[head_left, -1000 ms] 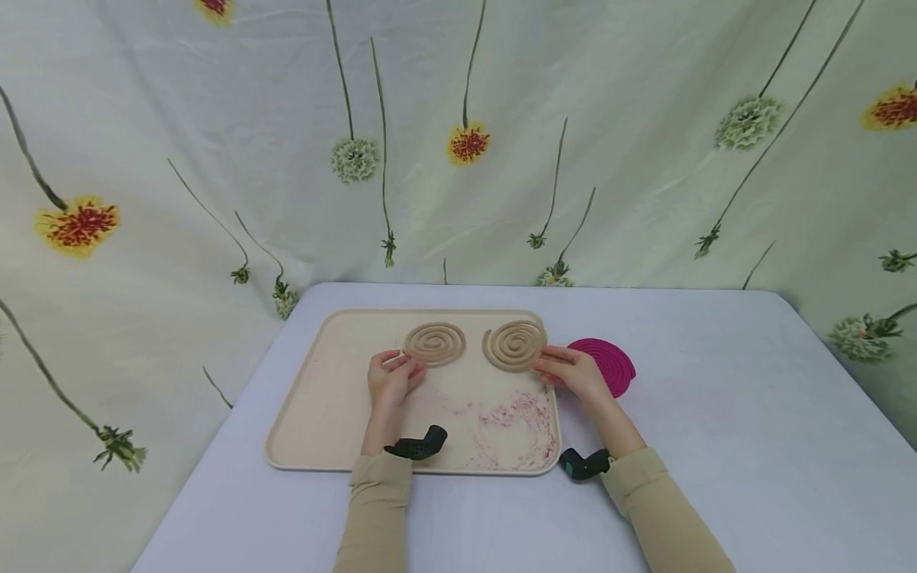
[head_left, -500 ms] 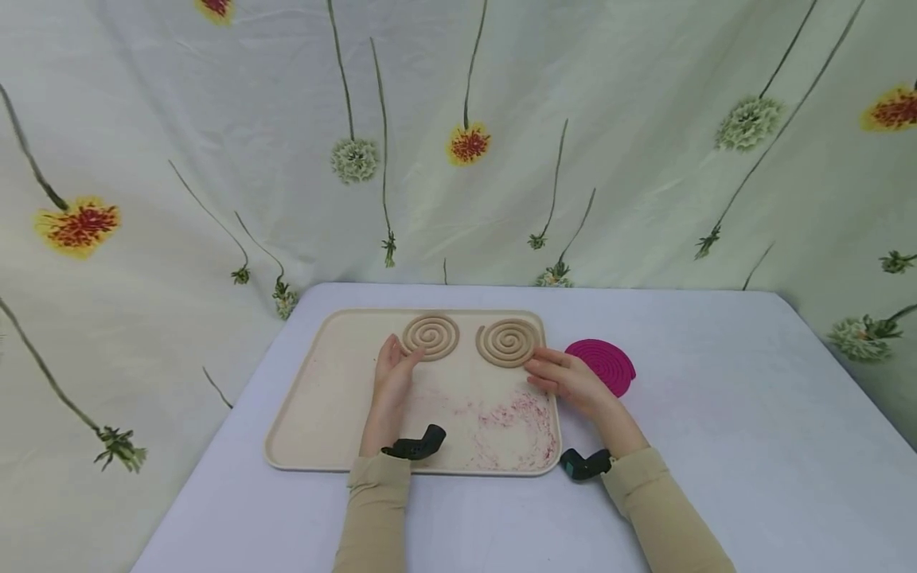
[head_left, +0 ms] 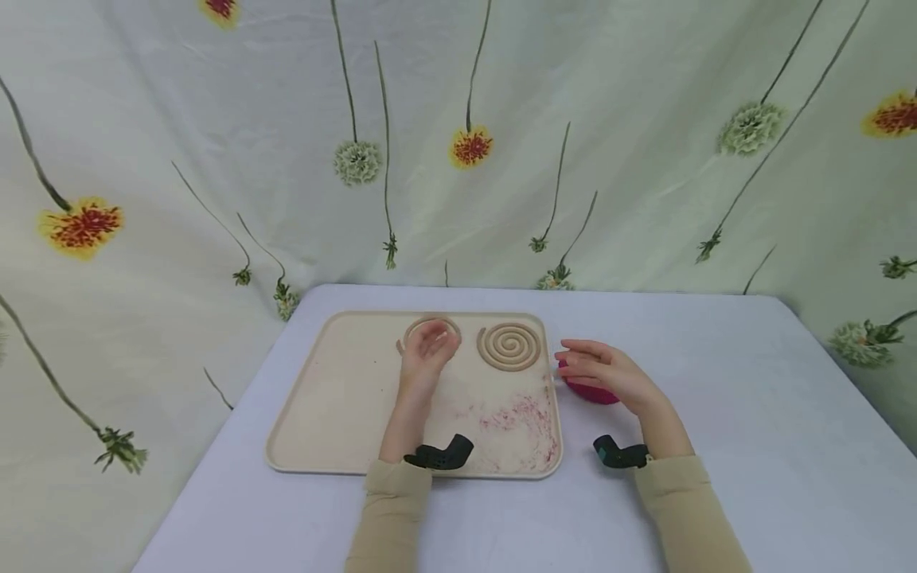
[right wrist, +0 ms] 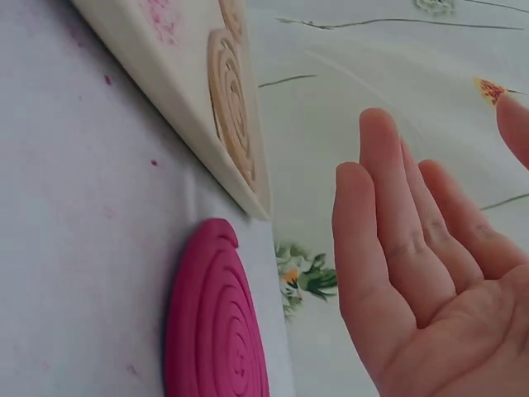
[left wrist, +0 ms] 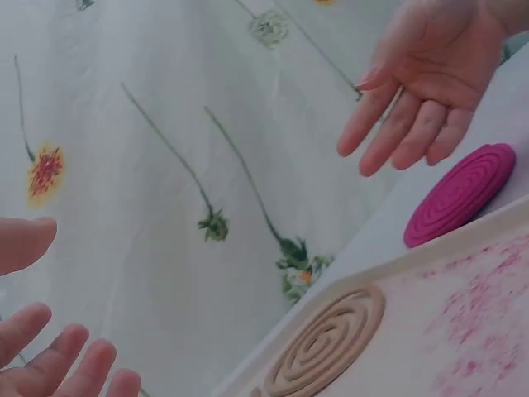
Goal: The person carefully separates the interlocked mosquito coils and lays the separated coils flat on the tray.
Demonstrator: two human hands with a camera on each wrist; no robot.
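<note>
Below centre of the head view, the left hand (head_left: 427, 350) hovers loose-fingered over one tan coil (head_left: 404, 332); right of it, the right hand (head_left: 609, 372) hangs relaxed above the magenta coil (head_left: 591, 392). Beyond, another tan coil (head_left: 509, 345) lies on the tray (head_left: 337, 398).

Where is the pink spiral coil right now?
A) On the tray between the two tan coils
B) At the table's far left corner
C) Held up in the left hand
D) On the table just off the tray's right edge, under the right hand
D: the pink coil lies on the table beside the tray, with the open right hand above it.
</note>
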